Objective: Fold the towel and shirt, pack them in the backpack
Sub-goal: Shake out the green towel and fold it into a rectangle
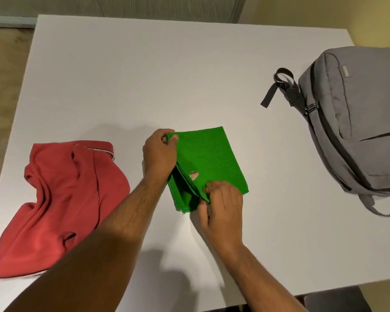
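A green towel (212, 158) lies partly folded in the middle of the white table (144, 75). My left hand (159, 154) pinches its far left corner. My right hand (223, 208) pinches the near edge of the raised top layer, which stands slightly off the layer beneath. A red shirt (61, 199) lies crumpled and unfolded at the left, near the table's front edge. A grey backpack (356, 122) lies on its back at the right, its zip shut as far as I can see.
The backpack's dark strap (277, 86) trails out to the left of it, and a grey shoulder strap (383, 206) loops at its near end. The table's front edge runs close below my forearms. Floor shows at the left.
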A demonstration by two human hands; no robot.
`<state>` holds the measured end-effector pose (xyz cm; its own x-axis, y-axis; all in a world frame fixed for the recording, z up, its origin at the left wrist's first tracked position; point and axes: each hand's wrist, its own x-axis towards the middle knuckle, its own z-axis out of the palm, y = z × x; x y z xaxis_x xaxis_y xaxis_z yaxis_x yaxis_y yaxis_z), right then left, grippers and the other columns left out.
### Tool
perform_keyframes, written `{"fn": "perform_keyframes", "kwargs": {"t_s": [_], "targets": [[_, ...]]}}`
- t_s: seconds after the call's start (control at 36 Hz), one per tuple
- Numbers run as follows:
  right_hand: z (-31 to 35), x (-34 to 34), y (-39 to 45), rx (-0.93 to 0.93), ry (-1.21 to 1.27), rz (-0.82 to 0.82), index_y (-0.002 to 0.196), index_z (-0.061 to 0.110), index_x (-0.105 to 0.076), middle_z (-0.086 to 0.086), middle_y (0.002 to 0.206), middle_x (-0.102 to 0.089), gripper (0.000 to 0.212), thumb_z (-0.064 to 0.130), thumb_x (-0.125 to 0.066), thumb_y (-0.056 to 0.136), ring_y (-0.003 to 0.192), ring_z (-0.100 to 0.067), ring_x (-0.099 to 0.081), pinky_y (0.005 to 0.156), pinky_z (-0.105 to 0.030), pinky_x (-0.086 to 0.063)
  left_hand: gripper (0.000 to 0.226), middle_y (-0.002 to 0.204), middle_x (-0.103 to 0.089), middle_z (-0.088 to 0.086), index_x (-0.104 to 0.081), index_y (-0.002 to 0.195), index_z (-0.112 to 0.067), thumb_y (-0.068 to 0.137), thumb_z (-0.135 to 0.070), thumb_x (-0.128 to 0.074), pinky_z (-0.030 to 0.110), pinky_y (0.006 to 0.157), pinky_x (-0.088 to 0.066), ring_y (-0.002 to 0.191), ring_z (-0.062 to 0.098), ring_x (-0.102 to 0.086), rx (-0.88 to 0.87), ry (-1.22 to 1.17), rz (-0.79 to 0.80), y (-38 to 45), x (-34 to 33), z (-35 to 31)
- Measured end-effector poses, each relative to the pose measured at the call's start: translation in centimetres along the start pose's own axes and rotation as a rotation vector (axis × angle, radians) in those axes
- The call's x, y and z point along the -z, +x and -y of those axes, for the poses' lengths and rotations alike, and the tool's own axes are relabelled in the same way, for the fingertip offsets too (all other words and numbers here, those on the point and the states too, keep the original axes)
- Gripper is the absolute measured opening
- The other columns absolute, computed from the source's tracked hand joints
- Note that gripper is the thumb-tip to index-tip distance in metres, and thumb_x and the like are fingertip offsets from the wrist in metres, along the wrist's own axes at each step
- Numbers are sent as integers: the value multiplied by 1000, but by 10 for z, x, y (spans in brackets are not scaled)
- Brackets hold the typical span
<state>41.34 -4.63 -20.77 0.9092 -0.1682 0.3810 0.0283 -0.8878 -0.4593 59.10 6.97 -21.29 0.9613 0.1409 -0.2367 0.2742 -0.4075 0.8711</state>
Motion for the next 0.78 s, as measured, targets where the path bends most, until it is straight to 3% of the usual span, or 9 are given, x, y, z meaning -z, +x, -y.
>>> {"fn": "perform_keyframes", "kwargs": {"t_s": [0.11,0.22,0.36,0.44,0.53,0.64,0.78], "targets": [[-8,-18,-3,114,9,227,98,6,-64,-10,107,-64,21,-1,-69,79,98,-33,-61,86,-39,-45,21,108,-71,-6,-73,115,-20,98,-28,-64,24,78,-42,98,13,-63,-23,121,-33,0,5,13],[-16,-30,-11,151,-37,381,102,9,-65,-7,112,-62,19,3,-65,84,102,-32,-61,88,-40,-48,21,109,-72,-3,-73,115,-18,98,-27,-65,23,77,-39,96,13,-61,-14,179,-42,-2,8,24],[-17,-28,-11,186,-49,347,104,9,-67,-8,113,-64,18,4,-67,87,103,-31,-61,87,-41,-48,25,105,-70,-3,-71,119,-17,96,-29,-69,23,77,-40,93,11,-59,-11,149,-68,0,11,22],[-16,-26,-11,228,-35,304,105,6,-68,-9,113,-65,16,4,-67,89,104,-32,-62,88,-42,-48,23,95,-66,-4,-72,115,-17,95,-29,-70,20,69,-40,90,14,-60,-36,125,-90,1,11,24],[-16,-29,-13,286,-52,337,107,8,-68,-10,116,-64,16,5,-66,92,109,-32,-60,92,-43,-47,18,93,-64,-4,-72,109,-19,94,-29,-71,28,75,-42,97,22,-60,-109,171,-137,0,11,29],[-17,-27,-16,300,-56,441,115,10,-66,-9,124,-61,29,14,-62,87,117,-31,-55,103,-44,-42,25,103,-63,5,-69,113,-14,93,-29,-72,30,81,-38,105,26,-54,-142,281,-154,-1,13,36],[-15,-16,-4,225,83,402,111,8,-67,-8,119,-63,31,14,-57,83,113,-32,-58,99,-45,-42,32,120,-56,6,-65,125,-18,94,-25,-69,41,94,-40,117,27,-49,-201,402,-228,-11,7,32]]}}
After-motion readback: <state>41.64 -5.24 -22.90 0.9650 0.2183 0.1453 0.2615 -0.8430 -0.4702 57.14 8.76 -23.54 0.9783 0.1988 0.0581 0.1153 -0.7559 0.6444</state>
